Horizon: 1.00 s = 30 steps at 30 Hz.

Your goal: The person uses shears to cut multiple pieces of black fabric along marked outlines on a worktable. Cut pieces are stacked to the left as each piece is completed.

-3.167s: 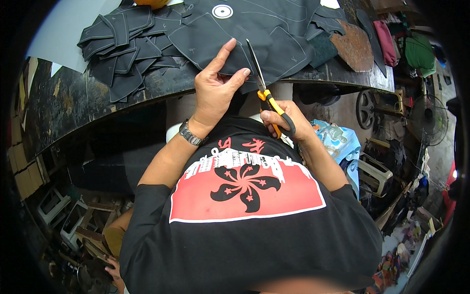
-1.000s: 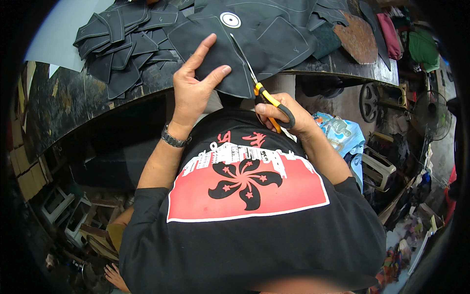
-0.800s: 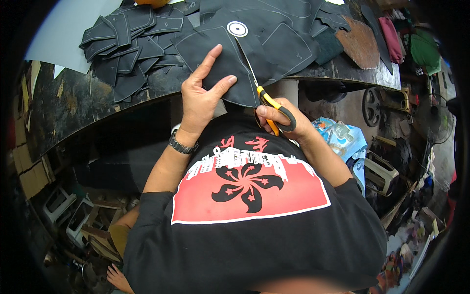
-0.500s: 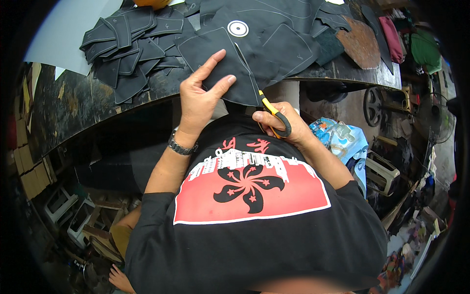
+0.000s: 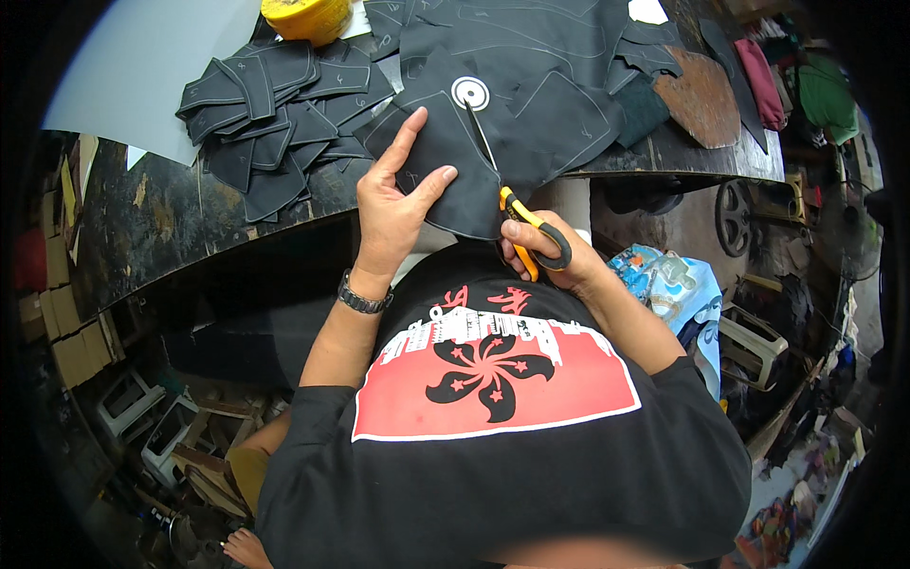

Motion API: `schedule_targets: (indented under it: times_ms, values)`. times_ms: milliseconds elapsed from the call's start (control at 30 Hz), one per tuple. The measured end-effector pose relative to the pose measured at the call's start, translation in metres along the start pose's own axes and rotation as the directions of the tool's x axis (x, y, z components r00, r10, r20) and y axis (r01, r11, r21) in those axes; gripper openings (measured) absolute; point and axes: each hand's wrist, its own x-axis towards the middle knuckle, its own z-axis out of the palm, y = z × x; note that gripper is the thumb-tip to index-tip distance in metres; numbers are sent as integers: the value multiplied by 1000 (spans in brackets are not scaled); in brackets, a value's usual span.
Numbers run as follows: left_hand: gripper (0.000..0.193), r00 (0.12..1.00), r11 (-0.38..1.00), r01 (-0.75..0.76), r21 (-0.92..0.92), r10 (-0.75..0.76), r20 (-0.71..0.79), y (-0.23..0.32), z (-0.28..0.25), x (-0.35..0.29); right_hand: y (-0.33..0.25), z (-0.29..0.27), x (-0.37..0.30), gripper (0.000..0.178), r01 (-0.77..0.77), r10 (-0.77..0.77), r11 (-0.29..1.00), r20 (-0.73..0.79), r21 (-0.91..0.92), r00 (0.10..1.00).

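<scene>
Yellow-and-black scissors (image 5: 482,139) are in my right hand (image 5: 566,254), which is closed round their handles, now spread apart. One long blade lies over the dark sheet material with its tip near a white disc (image 5: 483,89) with a black ring; the other blade is mostly hidden. My left hand (image 5: 389,211) rests on the near piece of dark sheet (image 5: 460,207), index finger stretched out and thumb apart. Its other fingers are hidden. Pale lines mark the sheet, and its near edge overhangs the table.
Several cut dark pieces (image 5: 275,142) are heaped on the worn black table (image 5: 152,204) at left. Behind them stands a yellow round object (image 5: 308,17). A brown rusty-looking plate (image 5: 699,102) lies at right. Below on the right hangs a blue patterned cloth (image 5: 668,284).
The scissor handles have spread and the blades have opened. The near end of the sheet sits lower, towards me. The whole view has shifted slightly, showing more of the yellow object.
</scene>
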Motion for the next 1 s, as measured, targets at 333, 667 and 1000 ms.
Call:
schedule_targets:
  times_ms: [333,667,1000]
  values:
    - [63,1000,1000,13,8,-13,-13,-2,0,0,9,1,0,37,13,-21,988,-53,-154,998]
    - [62,999,999,39,-39,-38,26,2,3,-3,-14,-2,5,40,26,-26,999,5,-34,1000]
    - [62,999,997,52,-64,-52,12,2,-1,-5,-3,4,4,39,-3,-7,990,-71,-139,997]
